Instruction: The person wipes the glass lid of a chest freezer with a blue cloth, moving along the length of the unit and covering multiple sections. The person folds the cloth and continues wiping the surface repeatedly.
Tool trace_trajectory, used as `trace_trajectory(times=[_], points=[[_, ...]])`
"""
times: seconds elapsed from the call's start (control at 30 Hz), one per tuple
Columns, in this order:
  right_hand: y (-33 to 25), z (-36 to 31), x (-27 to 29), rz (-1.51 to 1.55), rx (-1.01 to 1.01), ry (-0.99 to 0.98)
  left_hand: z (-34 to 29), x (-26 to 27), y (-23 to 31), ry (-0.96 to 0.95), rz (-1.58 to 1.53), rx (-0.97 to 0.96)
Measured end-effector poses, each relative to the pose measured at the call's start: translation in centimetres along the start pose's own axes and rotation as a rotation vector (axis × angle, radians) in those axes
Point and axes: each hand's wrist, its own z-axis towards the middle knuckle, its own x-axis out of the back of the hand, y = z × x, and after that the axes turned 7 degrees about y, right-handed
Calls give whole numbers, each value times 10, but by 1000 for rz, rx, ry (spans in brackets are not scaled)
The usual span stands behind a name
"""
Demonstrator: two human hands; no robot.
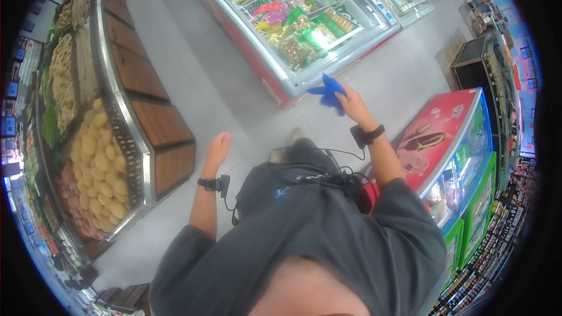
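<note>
My right hand (354, 108) is closed on a blue glove (329, 93), which hangs limp with its fingers splayed, near the corner of a chest freezer (283, 95). Over the grey floor, my left hand (218, 149) hangs apart from everything, between the vegetable stand and my body. Its fingers are blurred and turned away, so their state is unclear, and no object shows in it. Both wrists wear a black strap with a small device and a cable.
On the left, a wood-panelled stand (157, 120) bears potatoes (99, 164) and other vegetables. The freezer ahead holds bagged frozen food (304, 38). A red ice-cream freezer (430, 131) stands close on my right, and a dark display case (471, 61) lies beyond it. Grey tiled floor (193, 58) runs between them.
</note>
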Motion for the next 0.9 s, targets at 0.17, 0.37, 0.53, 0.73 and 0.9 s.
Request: trace_trajectory(times=[0.17, 0.37, 0.53, 0.73, 0.9], points=[[-27, 58, -26, 277, -13, 29, 51, 9, 97, -48, -157, -121], [15, 130, -10, 155, -182, 126, 104, 18, 172, -99, 20, -172], [95, 168, 9, 92, -254, 391, 151, 20, 195, -178, 142, -190], [151, 193, -7, 106, -215, 550, 213, 28, 215, -260, 182, -91], [153, 206, -54, 107, -322, 478, 256, 31, 224, -321, 239, -177]])
